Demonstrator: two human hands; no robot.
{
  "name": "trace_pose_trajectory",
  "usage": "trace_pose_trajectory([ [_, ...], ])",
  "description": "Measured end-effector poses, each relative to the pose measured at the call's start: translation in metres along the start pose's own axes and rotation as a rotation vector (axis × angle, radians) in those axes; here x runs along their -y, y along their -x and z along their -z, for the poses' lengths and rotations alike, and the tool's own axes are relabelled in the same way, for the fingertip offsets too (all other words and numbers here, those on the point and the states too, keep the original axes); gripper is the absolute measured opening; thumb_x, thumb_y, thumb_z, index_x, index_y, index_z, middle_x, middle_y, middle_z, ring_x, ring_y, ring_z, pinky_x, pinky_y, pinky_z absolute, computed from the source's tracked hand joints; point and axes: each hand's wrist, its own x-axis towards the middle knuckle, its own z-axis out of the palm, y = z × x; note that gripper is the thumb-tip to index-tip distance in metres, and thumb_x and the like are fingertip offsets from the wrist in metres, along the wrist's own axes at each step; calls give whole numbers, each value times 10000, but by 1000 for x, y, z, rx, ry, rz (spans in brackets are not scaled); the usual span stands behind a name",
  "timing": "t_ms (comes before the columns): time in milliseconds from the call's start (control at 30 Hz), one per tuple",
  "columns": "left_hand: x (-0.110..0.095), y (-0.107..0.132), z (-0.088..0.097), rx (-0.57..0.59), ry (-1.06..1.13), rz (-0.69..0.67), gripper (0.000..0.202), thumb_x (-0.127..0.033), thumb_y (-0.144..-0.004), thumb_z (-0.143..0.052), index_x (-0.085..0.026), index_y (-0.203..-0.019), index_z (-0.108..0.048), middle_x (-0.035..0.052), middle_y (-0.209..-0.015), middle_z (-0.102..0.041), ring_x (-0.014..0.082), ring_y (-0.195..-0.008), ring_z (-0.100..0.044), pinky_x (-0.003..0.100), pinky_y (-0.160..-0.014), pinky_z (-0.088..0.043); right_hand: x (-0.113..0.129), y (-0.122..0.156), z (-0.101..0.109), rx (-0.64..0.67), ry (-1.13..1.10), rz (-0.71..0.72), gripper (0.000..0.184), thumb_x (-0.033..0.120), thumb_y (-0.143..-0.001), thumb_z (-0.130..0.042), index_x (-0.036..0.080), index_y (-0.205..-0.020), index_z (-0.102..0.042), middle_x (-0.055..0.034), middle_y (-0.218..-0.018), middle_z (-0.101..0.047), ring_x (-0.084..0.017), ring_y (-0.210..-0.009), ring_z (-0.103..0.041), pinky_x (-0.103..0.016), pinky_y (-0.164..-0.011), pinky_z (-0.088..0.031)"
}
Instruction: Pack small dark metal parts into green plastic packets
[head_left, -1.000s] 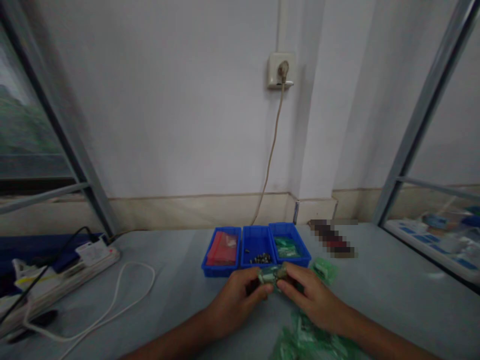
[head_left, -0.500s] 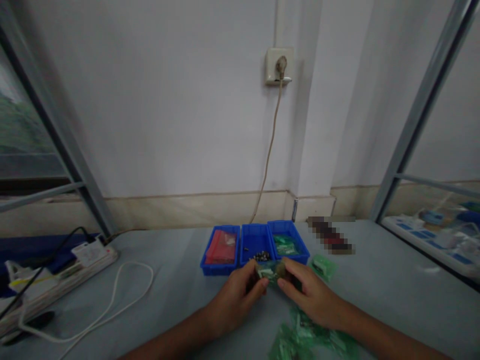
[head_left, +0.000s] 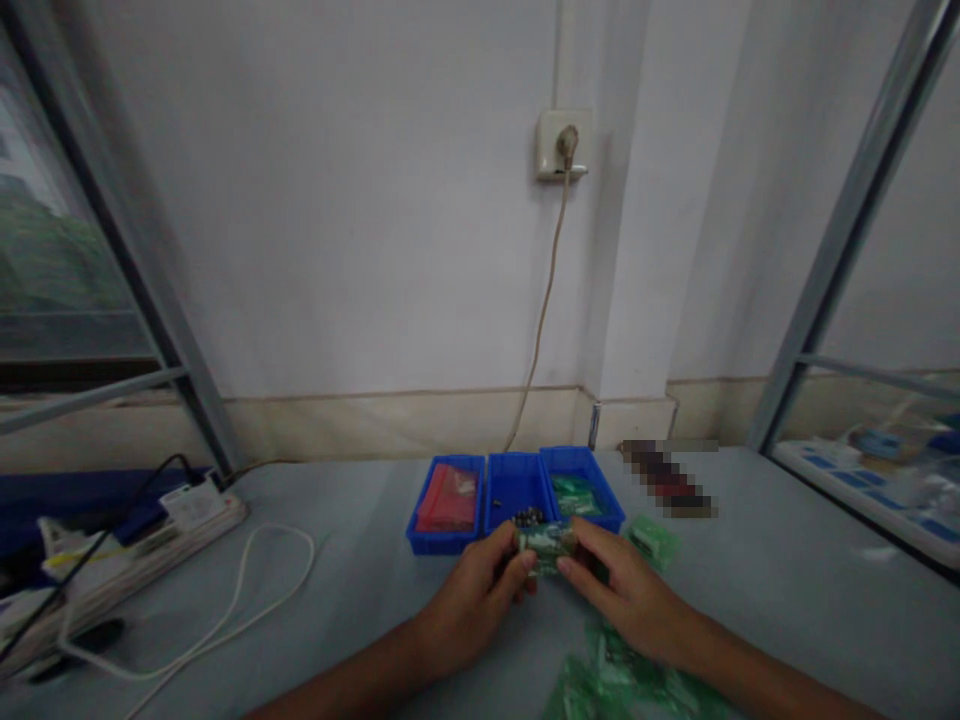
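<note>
A small green plastic bag (head_left: pixel 547 541) is stretched between my two hands, just in front of the blue bins. My left hand (head_left: pixel 484 585) pinches its left end, thumb in front and fingers behind. On the other end, my right hand (head_left: pixel 619 580) has thumb and fingers closed. What lies inside the bag is blurred. Small dark metal parts (head_left: pixel 528 517) lie at the front of the middle blue bin (head_left: pixel 516 480). Several green bags (head_left: pixel 615 670) are heaped below my right hand, and another green bag (head_left: pixel 651 542) rests beyond it.
The left blue bin (head_left: pixel 420 543) holds red plastic bags (head_left: pixel 448 498); the right blue bin (head_left: pixel 613 516) holds green bags (head_left: pixel 576 496). At left are a power strip (head_left: pixel 225 508) and a looped white cable (head_left: pixel 311 560). Another power strip (head_left: pixel 862 490) sits at far right.
The bag between my hands is turned a little and shows more of its flat face. Both hands stay on it. The whole view has shifted slightly.
</note>
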Motion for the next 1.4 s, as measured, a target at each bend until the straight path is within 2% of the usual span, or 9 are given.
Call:
trace_pose_trajectory([
  [167,1,0,0,-25,33,-10,377,-565,-1119,-509,-197,-1068,-577,9,-903,-634,156,-773,-591,261,-710,-454,-1,-2,0,-31,-41,32,264,439,-1104,-572,235,-937,-585,-2,-857,-609,-200,-770,-583,-306,-701,-475],
  [300,-1,0,-1,-23,15,40,417,-598,-1107,-511,-196,-1023,-582,14,-881,-653,163,-768,-613,265,-702,-457,-8,1,-3,-55,-141,-39,168,410,-1096,-596,250,-1116,-553,32,-826,-574,-184,-723,-576,-292,-680,-458],
  [467,-3,0,0,-22,9,20,486,-624,-1125,-431,-186,-1008,-604,8,-854,-638,157,-738,-587,265,-698,-460,-2,1,-1,-72,-125,-10,103,349,-1104,-570,251,-1134,-580,12,-878,-609,-188,-757,-594,-302,-715,-467],
  [667,-9,2,1,-65,-65,-30,446,-532,-1164,-379,-197,-945,-574,3,-831,-591,165,-757,-571,276,-716,-454,4,0,6,-40,-53,51,215,168,-1047,-522,253,-1180,-669,-27,-1022,-701,-217,-886,-652,-330,-811,-488],
  [800,-16,2,3,-129,-113,-216,404,-446,-1158,-435,-195,-878,-581,71,-1031,-607,207,-980,-606,309,-869,-489,-1,0,5,-42,-31,31,187,183,-1060,-543,256,-1157,-685,-9,-963,-683,-201,-814,-631,-303,-744,-476],
  [933,-18,2,4,-168,-160,-272,365,-365,-1142,-493,-187,-843,-602,126,-1226,-614,245,-1170,-616,337,-971,-492,-1,-2,6,-49,-60,81,167,202,-1092,-549,271,-1166,-681,-24,-1065,-708,-216,-949,-667,-317,-847,-493],
  [1167,-13,8,4,-219,-294,-372,358,-250,-1130,-514,-179,-822,-680,132,-1387,-644,251,-1199,-650,361,-1010,-513,-3,-5,7,-59,-92,183,171,194,-1105,-535,282,-1165,-668,-55,-1132,-678,-242,-1077,-657,-351,-946,-506],
  [1267,-10,8,5,-201,-312,-413,302,-202,-1128,-512,-201,-971,-771,104,-1445,-653,220,-1158,-679,351,-1022,-517,-2,-4,7,-81,-77,169,162,219,-1111,-540,285,-1174,-674,-67,-1173,-649,-251,-1133,-641,-371,-996,-504],
  [1400,-9,8,5,-143,-337,-471,279,-142,-1106,-542,-260,-1246,-752,70,-1260,-750,215,-1168,-684,354,-1059,-506,3,-3,8,-91,-77,158,133,225,-1109,-550,276,-1158,-662,-71,-1184,-635,-249,-1150,-636,-372,-1008,-502],
])
